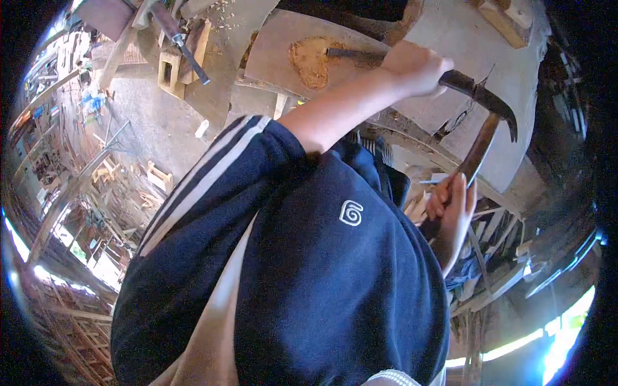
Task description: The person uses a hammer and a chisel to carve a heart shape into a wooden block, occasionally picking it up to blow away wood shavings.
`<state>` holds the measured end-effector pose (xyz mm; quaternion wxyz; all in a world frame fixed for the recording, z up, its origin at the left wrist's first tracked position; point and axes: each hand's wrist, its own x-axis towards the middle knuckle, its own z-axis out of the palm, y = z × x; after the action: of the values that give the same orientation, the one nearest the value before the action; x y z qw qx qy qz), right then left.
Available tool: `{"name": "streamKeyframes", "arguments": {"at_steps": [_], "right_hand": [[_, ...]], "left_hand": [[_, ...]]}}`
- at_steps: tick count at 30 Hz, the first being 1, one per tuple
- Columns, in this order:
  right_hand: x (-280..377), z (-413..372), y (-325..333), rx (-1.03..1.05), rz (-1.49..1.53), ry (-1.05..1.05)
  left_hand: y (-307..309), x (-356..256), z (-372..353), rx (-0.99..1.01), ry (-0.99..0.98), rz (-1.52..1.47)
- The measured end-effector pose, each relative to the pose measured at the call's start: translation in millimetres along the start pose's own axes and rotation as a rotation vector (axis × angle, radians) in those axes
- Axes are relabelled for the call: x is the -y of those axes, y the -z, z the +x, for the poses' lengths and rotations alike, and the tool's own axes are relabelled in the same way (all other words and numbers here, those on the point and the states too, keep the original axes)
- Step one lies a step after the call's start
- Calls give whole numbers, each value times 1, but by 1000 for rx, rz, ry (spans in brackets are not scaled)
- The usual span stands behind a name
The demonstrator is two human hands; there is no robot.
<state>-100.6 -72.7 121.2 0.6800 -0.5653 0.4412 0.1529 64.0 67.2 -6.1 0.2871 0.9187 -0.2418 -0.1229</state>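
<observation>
Chisel (pixel 354 55) gripped in left hand (pixel 418 69), tip at carved patch (pixel 310 67); right hand (pixel 454 201) grips hammer (pixel 494 106).

Head camera: one wide view, aimed down

Mount: on the person's head. Aim: forward and steeply down, over the chest. Nearest the lens: dark shirt (pixel 341 276), large, filling the lower centre. Middle range, at arm's length: left hand (pixel 418 69) above and right of centre; right hand (pixel 454 202) lower, toward the right side. Past the left forearm, wooden board (pixel 273 58) lies in the upper part, seen from above. Field very wide: workshop floor (pixel 148 122) shows farther off at left, bright opening (pixel 570 341) at lower right. Surroundings bow toward the margins; corners fall into black.
</observation>
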Motion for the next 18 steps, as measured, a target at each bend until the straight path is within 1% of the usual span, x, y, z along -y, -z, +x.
{"name": "streamKeyframes", "arguments": {"at_steps": [2,3,4,6,8,9,10,11,12,13,14,16,17,18], "right_hand": [[14,5,17,-28,-5,33],[14,11,32,-1,-3,138],[16,13,39,-89,28,204],[11,24,47,-163,295,246],[-16,23,31,-189,-138,255],[-14,14,5,-106,-116,117],[-6,3,-14,-32,-92,-25],[7,1,-14,-54,-50,-37],[16,2,-11,-70,-8,-46],[15,4,-4,-165,0,46],[15,9,16,-134,-16,114],[18,13,34,-183,187,233],[21,9,31,-270,219,260],[19,9,34,-270,218,257]], "left_hand": [[2,3,2,3,-17,0],[2,2,1,3,-18,0],[2,2,2,3,-21,5],[2,4,2,4,-24,11],[0,4,1,-24,-23,-17],[0,9,1,-29,-23,-15],[0,14,-2,9,-10,-2],[2,16,-1,44,2,12],[4,17,3,39,-2,14],[7,17,3,22,-12,19],[8,16,0,9,-19,23],[9,16,1,10,-16,34],[9,15,0,12,-14,44],[10,13,1,14,-13,43]]}}
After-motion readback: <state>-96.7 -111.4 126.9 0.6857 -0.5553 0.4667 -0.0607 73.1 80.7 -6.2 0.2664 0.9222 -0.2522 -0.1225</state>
